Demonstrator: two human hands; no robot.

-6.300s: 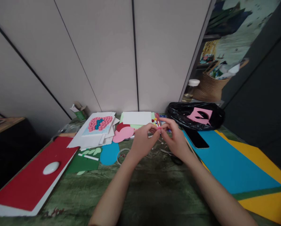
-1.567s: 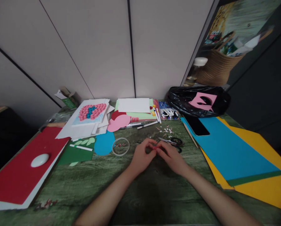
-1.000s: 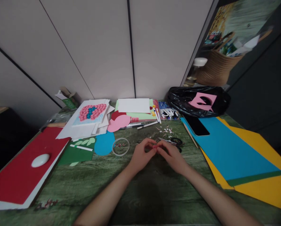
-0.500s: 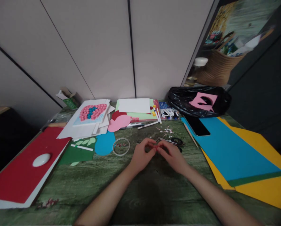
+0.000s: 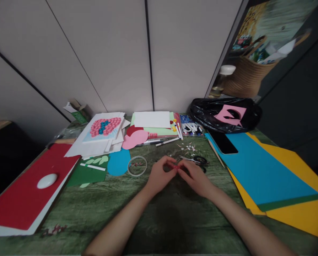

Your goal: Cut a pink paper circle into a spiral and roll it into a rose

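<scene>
Dim indoor light, soft detail.
Source unseen; dark shadow on tabletop (image 5: pixel 159 220) just below both hands (image 5: pixel 177 176). Wide-angle stretch toward frame edges; fingertip detail blurry.

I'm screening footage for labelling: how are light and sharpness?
Head view: dim overall, dark toward the right edge; soft shadow on the tabletop below the left hand and right hand; small reddish piece between them blurred; panel seams splayed, likely lens distortion.

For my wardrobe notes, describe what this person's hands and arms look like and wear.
The left hand and right hand are slim and ungloved. No sleeve, watch or bracelet shows up to the picture's edge. Rings and nails are too small to judge.
</scene>
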